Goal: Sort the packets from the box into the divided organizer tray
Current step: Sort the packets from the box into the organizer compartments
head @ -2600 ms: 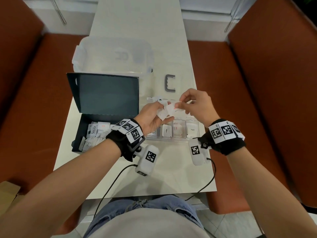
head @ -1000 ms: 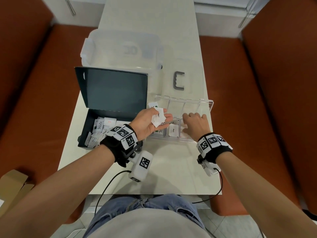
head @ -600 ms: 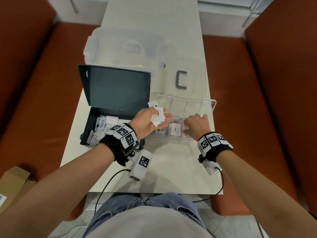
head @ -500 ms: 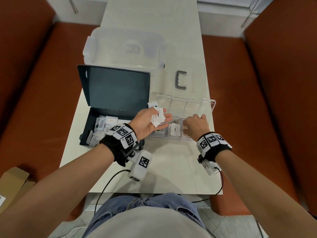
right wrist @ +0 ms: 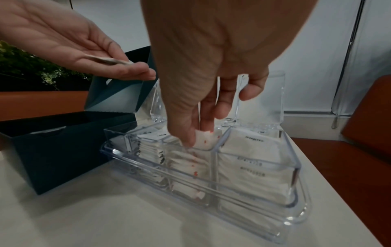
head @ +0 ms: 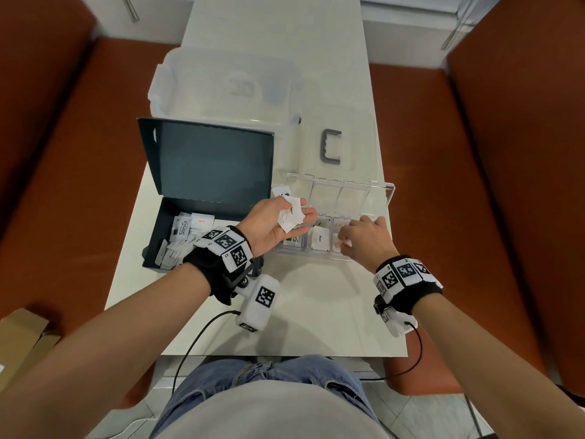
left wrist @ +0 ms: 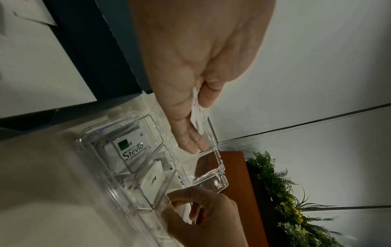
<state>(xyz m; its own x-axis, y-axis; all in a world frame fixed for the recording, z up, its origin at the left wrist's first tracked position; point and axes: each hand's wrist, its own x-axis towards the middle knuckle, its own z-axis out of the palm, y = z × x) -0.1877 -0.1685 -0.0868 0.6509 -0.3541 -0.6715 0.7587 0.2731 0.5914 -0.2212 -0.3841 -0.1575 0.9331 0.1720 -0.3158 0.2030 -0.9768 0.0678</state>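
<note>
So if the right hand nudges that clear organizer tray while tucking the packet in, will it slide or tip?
The organizer tray looks like thin clear plastic on a smooth table, so it probably slides easily. It is low and wide with stacked packets inside, so tipping seems unlikely. Its raised lid might wobble if the right hand bumps it.

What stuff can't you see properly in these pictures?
- Head view: the left hand covers the tray's leftmost section.
- Head view: print on the packets in the box is mostly too small to read.
- Right wrist view: the right hand's fingers hide part of the red-dotted packet.
</note>
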